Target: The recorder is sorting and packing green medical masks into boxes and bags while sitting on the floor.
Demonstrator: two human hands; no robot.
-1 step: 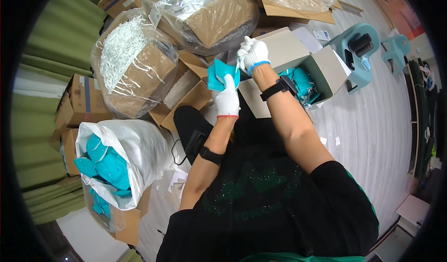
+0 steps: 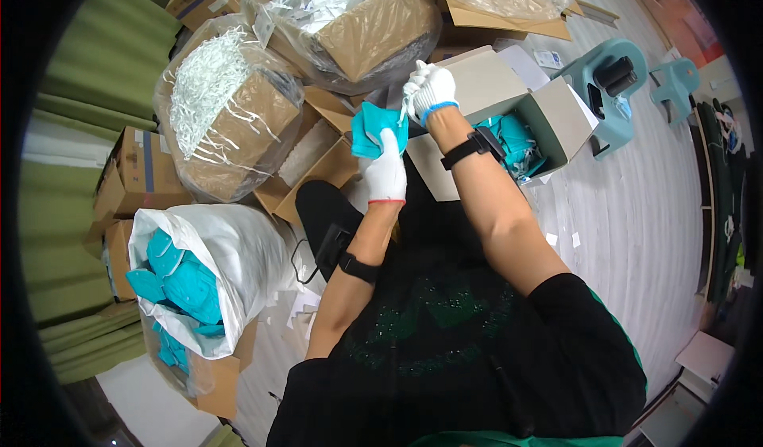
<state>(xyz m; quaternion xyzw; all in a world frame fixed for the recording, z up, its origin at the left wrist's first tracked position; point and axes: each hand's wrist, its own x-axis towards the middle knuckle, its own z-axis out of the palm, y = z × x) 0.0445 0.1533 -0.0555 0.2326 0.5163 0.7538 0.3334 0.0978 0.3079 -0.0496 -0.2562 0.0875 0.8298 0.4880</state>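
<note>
Teal cloth (image 2: 373, 129) is held up above the floor by the gloved left hand (image 2: 386, 173), fingers closed on its lower edge; a white cord is pinched by the right hand (image 2: 430, 89). Soft, light, best gripped at edges.

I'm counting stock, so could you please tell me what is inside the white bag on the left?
The white bag holds teal pieces, piled to its mouth. Whatever lies beneath them is covered by the plastic.
</note>
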